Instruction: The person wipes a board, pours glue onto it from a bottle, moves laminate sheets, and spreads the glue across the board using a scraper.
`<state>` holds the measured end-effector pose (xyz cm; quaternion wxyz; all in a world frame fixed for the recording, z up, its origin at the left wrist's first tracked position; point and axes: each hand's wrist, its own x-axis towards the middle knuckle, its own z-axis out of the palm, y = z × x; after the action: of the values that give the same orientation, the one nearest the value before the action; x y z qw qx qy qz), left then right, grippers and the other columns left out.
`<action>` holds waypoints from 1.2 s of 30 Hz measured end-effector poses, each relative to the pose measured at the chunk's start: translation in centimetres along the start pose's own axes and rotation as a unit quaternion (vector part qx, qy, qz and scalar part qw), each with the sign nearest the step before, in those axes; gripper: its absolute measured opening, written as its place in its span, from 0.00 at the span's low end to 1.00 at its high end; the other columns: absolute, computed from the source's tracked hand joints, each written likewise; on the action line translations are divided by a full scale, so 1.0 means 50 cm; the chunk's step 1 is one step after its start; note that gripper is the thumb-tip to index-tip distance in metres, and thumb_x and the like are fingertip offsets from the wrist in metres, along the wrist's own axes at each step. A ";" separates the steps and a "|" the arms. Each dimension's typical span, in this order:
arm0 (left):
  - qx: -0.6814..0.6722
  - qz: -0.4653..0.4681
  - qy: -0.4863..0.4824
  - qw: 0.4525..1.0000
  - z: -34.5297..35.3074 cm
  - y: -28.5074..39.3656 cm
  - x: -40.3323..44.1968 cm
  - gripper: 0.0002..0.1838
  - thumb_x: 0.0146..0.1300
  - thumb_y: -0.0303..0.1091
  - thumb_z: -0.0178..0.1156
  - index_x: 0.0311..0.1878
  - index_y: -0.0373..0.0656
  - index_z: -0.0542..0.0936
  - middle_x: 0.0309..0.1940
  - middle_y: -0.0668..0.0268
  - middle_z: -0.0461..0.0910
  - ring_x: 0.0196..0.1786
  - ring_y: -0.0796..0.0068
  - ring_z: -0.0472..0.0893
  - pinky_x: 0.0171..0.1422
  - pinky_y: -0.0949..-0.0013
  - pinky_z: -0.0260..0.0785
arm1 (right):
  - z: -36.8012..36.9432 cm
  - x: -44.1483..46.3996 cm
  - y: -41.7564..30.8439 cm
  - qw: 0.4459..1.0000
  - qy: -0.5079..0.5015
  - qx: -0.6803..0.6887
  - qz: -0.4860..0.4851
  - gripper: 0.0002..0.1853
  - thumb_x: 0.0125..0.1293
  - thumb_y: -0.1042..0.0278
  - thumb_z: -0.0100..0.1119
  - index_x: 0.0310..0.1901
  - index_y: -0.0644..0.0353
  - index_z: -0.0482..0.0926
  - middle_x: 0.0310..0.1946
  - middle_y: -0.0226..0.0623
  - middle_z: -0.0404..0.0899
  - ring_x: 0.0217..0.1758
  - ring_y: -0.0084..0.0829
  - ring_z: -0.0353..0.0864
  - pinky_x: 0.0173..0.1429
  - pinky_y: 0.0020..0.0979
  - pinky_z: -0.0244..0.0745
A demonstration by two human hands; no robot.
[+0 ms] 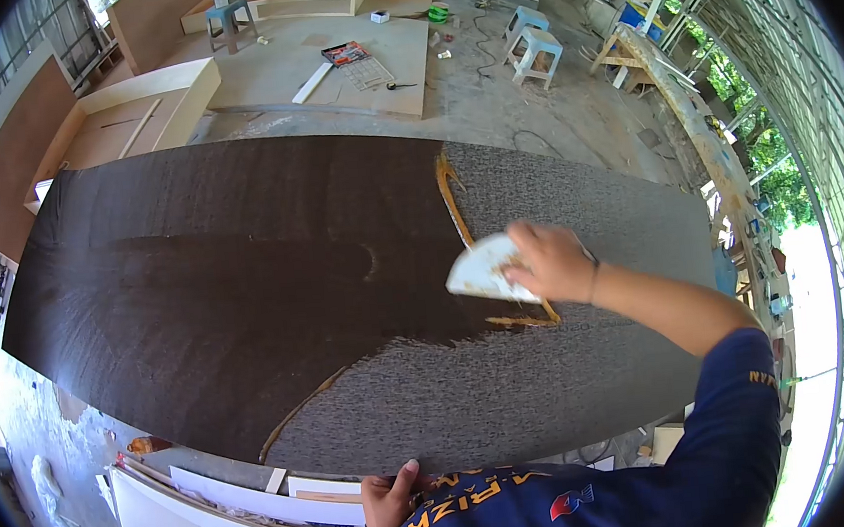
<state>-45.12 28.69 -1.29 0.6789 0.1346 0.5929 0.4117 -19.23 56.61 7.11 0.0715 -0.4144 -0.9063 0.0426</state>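
Left hand (391,502), thumb up, is at the board (514,396)'s near edge (whether it grips the edge, one cannot tell). Farther right, a pale scraper (488,270), smeared with brown, is at the border between dark coating (242,269) and speckled grey, among tan streaks (455,210); the person's right hand (551,264) grips it by its right side.

Surroundings. Far left: a blue stool (226,13) and, nearer, a shallow wooden frame (200,75). Far centre: a pale flat board (269,61) bearing a red-and-black case (342,53); a green item (437,12) lies farther right. Far right: two light-blue stools (535,45), left of a long bench (698,114). Near left: white panels (184,525).
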 end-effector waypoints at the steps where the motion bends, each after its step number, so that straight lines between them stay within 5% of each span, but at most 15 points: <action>1: 0.013 -0.001 0.014 1.000 0.004 0.000 -0.006 0.18 0.62 0.36 0.60 0.26 0.27 0.81 0.21 0.55 0.82 0.24 0.73 0.81 0.30 0.75 0.72 | 0.018 0.039 0.020 1.000 0.024 -0.002 0.007 0.23 0.51 0.60 0.64 0.43 0.60 0.64 0.35 0.45 0.75 0.34 0.48 0.79 0.36 0.45 0.74; 3: 0.026 0.019 0.049 0.998 0.007 -0.021 -0.005 0.19 0.62 0.37 0.61 0.24 0.27 0.81 0.20 0.55 0.81 0.23 0.74 0.80 0.30 0.76 0.72 | 0.055 0.129 0.078 0.998 0.059 -0.009 0.007 0.27 0.50 0.58 0.66 0.46 0.61 0.63 0.28 0.47 0.76 0.31 0.50 0.78 0.34 0.46 0.72; 11: -0.093 0.097 0.183 0.974 0.075 -0.060 -0.016 0.17 0.63 0.36 0.59 0.22 0.38 0.69 0.18 0.56 0.78 0.21 0.69 0.81 0.28 0.70 0.76 | 0.037 0.441 0.296 0.971 0.135 -0.102 0.170 0.25 0.50 0.60 0.62 0.47 0.61 0.65 0.37 0.52 0.78 0.41 0.51 0.79 0.42 0.50 0.73; 15: -0.114 0.129 0.181 0.968 0.093 -0.076 -0.022 0.15 0.63 0.33 0.59 0.23 0.38 0.70 0.18 0.56 0.78 0.22 0.70 0.81 0.26 0.73 0.74 | -0.116 0.315 0.259 0.964 0.200 -0.079 0.158 0.24 0.52 0.58 0.64 0.46 0.62 0.68 0.34 0.46 0.80 0.38 0.45 0.81 0.44 0.42 0.76; 18: -0.093 0.107 0.163 0.976 0.110 -0.083 -0.027 0.15 0.63 0.33 0.60 0.23 0.38 0.70 0.19 0.56 0.79 0.22 0.70 0.81 0.27 0.73 0.74 | -0.145 0.120 0.172 0.974 0.008 0.223 0.031 0.26 0.49 0.60 0.71 0.46 0.60 0.70 0.37 0.39 0.80 0.40 0.32 0.80 0.46 0.36 0.75; 19: -0.095 0.099 0.157 0.978 0.119 -0.083 -0.031 0.15 0.62 0.33 0.61 0.23 0.37 0.71 0.20 0.56 0.79 0.22 0.71 0.81 0.27 0.73 0.74 | -0.103 0.054 0.165 0.974 -0.023 0.226 -0.018 0.27 0.49 0.58 0.71 0.47 0.60 0.71 0.40 0.42 0.79 0.45 0.34 0.79 0.52 0.36 0.72; 21: -0.088 0.091 0.146 0.981 0.138 -0.084 -0.034 0.15 0.62 0.33 0.61 0.23 0.36 0.71 0.20 0.56 0.79 0.22 0.71 0.81 0.27 0.73 0.74 | -0.048 -0.049 0.138 0.963 -0.179 0.192 0.056 0.29 0.46 0.56 0.72 0.46 0.61 0.70 0.42 0.47 0.78 0.48 0.42 0.77 0.55 0.36 0.70; 26: -0.033 0.086 0.122 0.988 0.168 -0.100 -0.034 0.17 0.63 0.34 0.59 0.22 0.32 0.75 0.20 0.55 0.79 0.22 0.73 0.80 0.27 0.73 0.74 | -0.045 -0.106 0.167 0.988 -0.026 0.035 0.147 0.26 0.46 0.57 0.71 0.39 0.61 0.67 0.30 0.47 0.79 0.34 0.44 0.81 0.38 0.42 0.74; 28: -0.040 0.095 0.120 0.987 0.171 -0.107 -0.029 0.17 0.63 0.34 0.59 0.22 0.32 0.75 0.20 0.55 0.80 0.22 0.73 0.80 0.27 0.73 0.74 | -0.071 -0.126 0.115 0.992 -0.028 0.080 0.095 0.20 0.55 0.57 0.62 0.38 0.62 0.65 0.26 0.44 0.77 0.30 0.44 0.80 0.33 0.43 0.73; 31: -0.054 0.108 0.124 0.985 0.173 -0.116 -0.025 0.17 0.63 0.34 0.58 0.23 0.32 0.75 0.19 0.55 0.80 0.21 0.72 0.81 0.27 0.73 0.75 | -0.025 -0.208 0.029 0.989 -0.140 0.047 -0.031 0.20 0.53 0.60 0.63 0.38 0.60 0.64 0.30 0.42 0.74 0.31 0.43 0.79 0.33 0.43 0.73; 36: -0.078 0.122 0.149 0.978 0.186 -0.120 -0.033 0.16 0.64 0.33 0.58 0.23 0.33 0.74 0.19 0.55 0.79 0.21 0.71 0.81 0.27 0.73 0.75 | 0.015 -0.133 0.070 0.998 0.017 0.045 -0.031 0.22 0.50 0.62 0.63 0.41 0.61 0.64 0.33 0.45 0.74 0.33 0.47 0.79 0.33 0.44 0.74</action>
<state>-34.13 26.59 -1.75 0.5364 0.0895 0.6322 0.5519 -12.46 53.85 5.25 0.1068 -0.3828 -0.9146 0.0741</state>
